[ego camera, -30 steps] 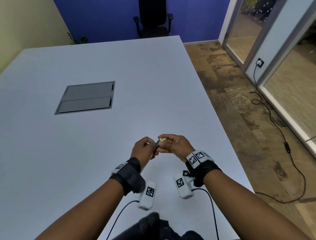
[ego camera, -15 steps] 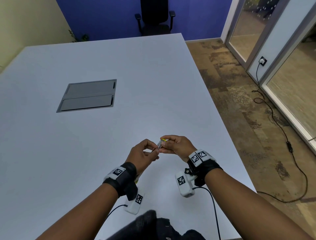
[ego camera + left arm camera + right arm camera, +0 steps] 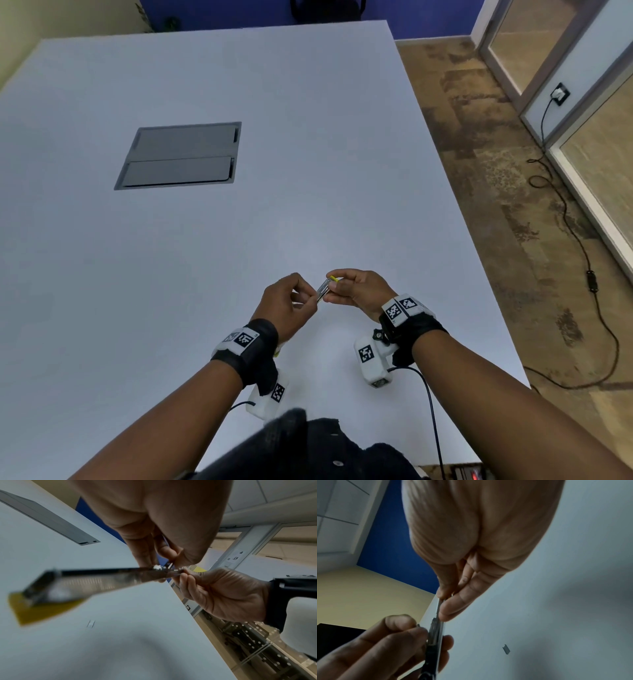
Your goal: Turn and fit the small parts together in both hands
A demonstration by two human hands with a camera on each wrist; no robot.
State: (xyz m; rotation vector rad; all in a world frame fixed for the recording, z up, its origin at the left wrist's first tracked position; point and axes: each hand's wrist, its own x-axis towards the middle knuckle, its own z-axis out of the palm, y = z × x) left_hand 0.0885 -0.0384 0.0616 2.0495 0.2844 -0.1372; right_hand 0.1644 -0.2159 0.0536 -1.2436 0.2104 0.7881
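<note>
Both hands hover over the near part of a white table [image 3: 308, 171], meeting on a slim metal and yellow stapler [image 3: 323, 289]. My left hand [image 3: 291, 305] holds it with curled fingers. In the left wrist view its metal rail [image 3: 102, 580] runs back under the palm to a blurred yellow end [image 3: 39, 608]. My right hand [image 3: 356, 291] pinches the rail's other end [image 3: 438, 605] between thumb and fingers, a yellow tip showing there. A short strip of staples [image 3: 506, 649] lies loose on the table below the hands.
A grey hatch [image 3: 178, 156] is set flush in the table at the far left. The table's right edge [image 3: 479, 274] drops to a patterned floor with a black cable [image 3: 582, 246]. Glass doors stand at the right, a dark chair [image 3: 327, 7] at the far end.
My left hand has slid a little back and left from the right hand, so more of the metal rail shows between them. The head view has tilted downward.
</note>
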